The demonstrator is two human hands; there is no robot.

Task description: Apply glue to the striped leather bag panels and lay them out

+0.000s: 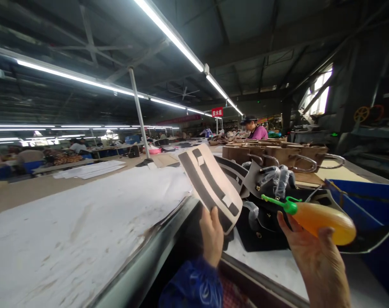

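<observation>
Right hand (316, 256) raised, palm toward the camera, cradling an orange-filled bottle (324, 222) right of the panel (209, 182), left hand (212, 234) upright, pinching the panel's lower edge, blue bin (370, 194) farther right of the panel, brown bags (277, 155) beyond it.

A long beige table (8, 197) is bearing stained white paper (117, 218) at its near edge and loose white sheets (91, 170) towards its far edge. A grey metal post (138, 109) is rising near a round pink basin (154, 151). Brown bags (279, 155) with looped handles are standing towards the white-topped right-hand table's (266, 260) far edge, a blue plastic crate (372, 194) by its right edge. Behind the bags, a person in magenta (259, 132) is showing. White tube lights (173, 36) are hanging overhead.
</observation>
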